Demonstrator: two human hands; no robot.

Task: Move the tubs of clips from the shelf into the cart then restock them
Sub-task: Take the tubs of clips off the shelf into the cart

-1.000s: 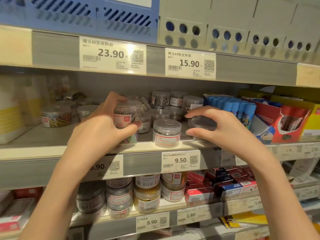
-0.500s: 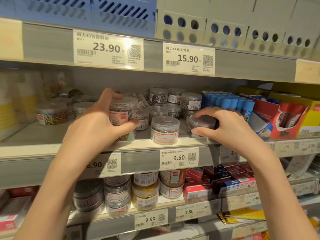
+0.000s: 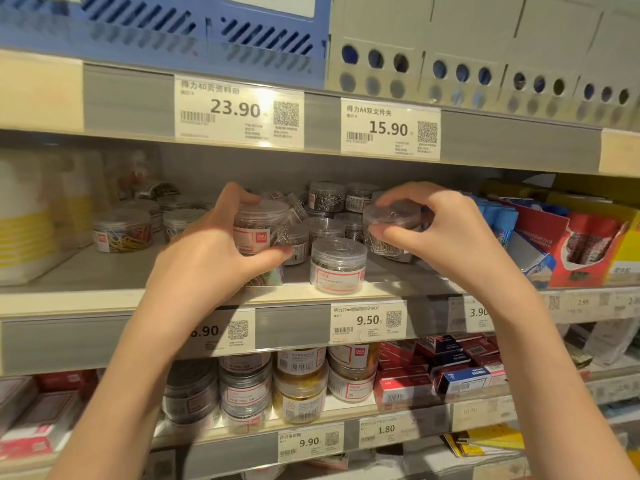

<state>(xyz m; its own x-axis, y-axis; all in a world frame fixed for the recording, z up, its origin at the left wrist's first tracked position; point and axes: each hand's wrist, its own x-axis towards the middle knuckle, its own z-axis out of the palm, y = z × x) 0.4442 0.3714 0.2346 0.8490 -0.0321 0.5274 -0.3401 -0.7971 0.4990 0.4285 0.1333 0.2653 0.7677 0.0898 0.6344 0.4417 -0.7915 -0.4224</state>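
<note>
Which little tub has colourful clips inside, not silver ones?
The tub of coloured clips, standing alone at the left of the shelf. Yellow and red clips show through its clear wall; the other tubs nearby, like the front tub, hold silvery ones.

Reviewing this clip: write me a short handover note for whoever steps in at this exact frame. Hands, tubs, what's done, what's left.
Left hand: grips a clear tub of silver clips, on or just above the middle shelf.
Right hand: fingers pinch the lid rim of a second tub.
A third tub stands untouched at the shelf's front edge; more tubs sit behind.
Done: both tubs gripped. No cart in view.
Left: carry the tubs to the cart, clear the rest, then restock.
</note>
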